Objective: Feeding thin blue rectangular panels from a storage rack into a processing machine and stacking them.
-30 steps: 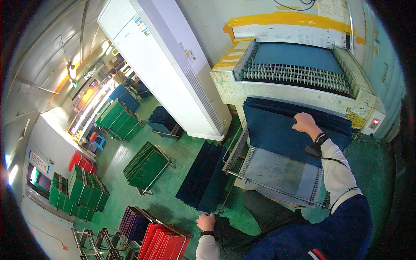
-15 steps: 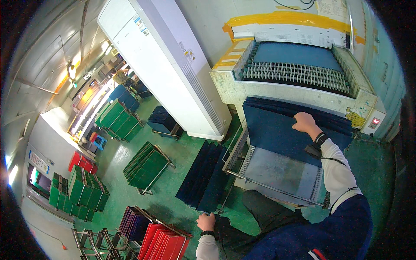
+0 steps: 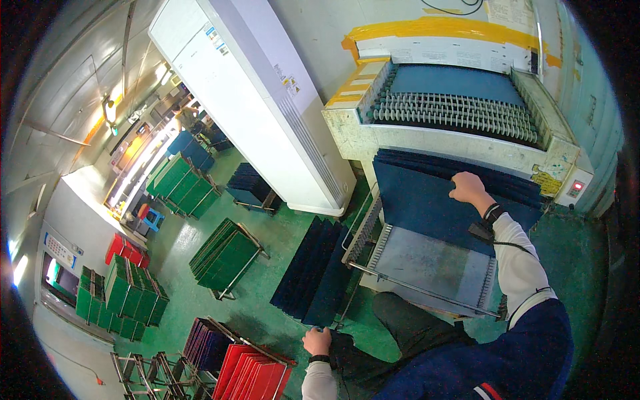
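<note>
Several dark blue boards [image 3: 460,160] stand in a rack [image 3: 433,273] below the roller machine's outlet. My right hand [image 3: 471,191] is closed at the upper edge of the front blue board [image 3: 420,203], which leans in the rack; its fingertips are partly hidden. Below that board, the rack's pale base shows between rows of wire pegs. Low in the view, my left hand [image 3: 317,341] is curled beside my knee, and what it may hold is hidden. Another blue board [image 3: 460,83] lies behind the machine's rollers [image 3: 460,113].
Dark blue boards [image 3: 312,270] stand in another rack to the left. Racks of green boards [image 3: 225,257] and red boards [image 3: 250,373] are spread over the green floor. A tall white cabinet unit [image 3: 260,100] rises beside the machine. Far off, a person [image 3: 190,120] is at a lit bench.
Both my hands and the boards stay in the same place. Only the distant person at the bench has shifted slightly.
</note>
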The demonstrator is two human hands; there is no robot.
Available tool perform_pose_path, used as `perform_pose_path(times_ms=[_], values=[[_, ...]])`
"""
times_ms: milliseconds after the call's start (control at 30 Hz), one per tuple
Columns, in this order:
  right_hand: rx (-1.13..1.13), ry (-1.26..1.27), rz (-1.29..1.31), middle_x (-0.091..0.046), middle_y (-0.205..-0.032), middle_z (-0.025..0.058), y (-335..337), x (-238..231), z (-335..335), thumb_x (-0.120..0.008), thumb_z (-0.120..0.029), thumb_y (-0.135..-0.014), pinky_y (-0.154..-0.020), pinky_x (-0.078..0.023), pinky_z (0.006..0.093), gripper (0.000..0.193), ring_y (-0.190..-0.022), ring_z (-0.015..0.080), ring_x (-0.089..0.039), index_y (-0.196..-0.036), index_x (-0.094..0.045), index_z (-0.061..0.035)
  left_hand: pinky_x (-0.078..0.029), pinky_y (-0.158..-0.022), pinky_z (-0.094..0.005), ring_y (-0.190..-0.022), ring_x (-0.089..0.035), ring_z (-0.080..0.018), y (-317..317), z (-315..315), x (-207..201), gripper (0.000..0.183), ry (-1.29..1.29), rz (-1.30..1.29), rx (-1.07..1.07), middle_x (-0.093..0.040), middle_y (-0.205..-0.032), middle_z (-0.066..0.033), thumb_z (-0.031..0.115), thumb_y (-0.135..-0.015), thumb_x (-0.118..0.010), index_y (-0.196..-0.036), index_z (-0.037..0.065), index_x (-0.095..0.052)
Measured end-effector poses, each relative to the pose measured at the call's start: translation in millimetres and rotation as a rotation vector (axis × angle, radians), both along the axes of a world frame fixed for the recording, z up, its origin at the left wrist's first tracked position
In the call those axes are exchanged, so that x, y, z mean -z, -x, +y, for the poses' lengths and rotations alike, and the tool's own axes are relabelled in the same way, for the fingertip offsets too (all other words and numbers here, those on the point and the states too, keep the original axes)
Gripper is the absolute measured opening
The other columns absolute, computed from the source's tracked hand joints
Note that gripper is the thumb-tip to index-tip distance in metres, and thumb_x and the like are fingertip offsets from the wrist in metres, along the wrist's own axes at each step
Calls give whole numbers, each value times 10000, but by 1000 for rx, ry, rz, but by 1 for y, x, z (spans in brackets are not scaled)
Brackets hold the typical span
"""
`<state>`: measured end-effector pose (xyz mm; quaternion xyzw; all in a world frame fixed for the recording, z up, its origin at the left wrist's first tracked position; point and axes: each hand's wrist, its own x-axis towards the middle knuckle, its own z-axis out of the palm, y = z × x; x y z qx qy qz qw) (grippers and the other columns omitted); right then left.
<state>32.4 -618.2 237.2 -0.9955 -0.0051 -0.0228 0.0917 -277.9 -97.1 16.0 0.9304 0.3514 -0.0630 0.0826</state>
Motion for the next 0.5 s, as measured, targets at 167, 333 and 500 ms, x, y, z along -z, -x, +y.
perform_pose_path(times_ms=[167,333,500], values=[[-24,25,-59,-699,-942,164,0,1,0,-707,-249,-692,-826,-540,463,287,-930,356,-665,-915,-720,-69,-509,-847,-473,-994,-613,-381,1,-2,-4,418,-10,-11,12,-681,-1025,-152,448,-781,-634,-970,87,-727],[-6,18,-29,-699,-953,164,1,-1,1,-707,-249,-693,-830,-539,461,295,-935,355,-665,-924,-719,-66,-510,-848,-478,-992,-615,-386,1,-2,-3,424,-8,-9,11,-682,-1011,-162,446,-784,-636,-976,79,-726],[-3,12,-34,-699,-956,165,0,0,1,-710,-250,-696,-830,-539,462,298,-936,358,-664,-933,-720,-69,-512,-851,-480,-996,-618,-394,1,0,0,435,-8,-16,6,-683,-1013,-172,448,-785,-635,-992,76,-725]])
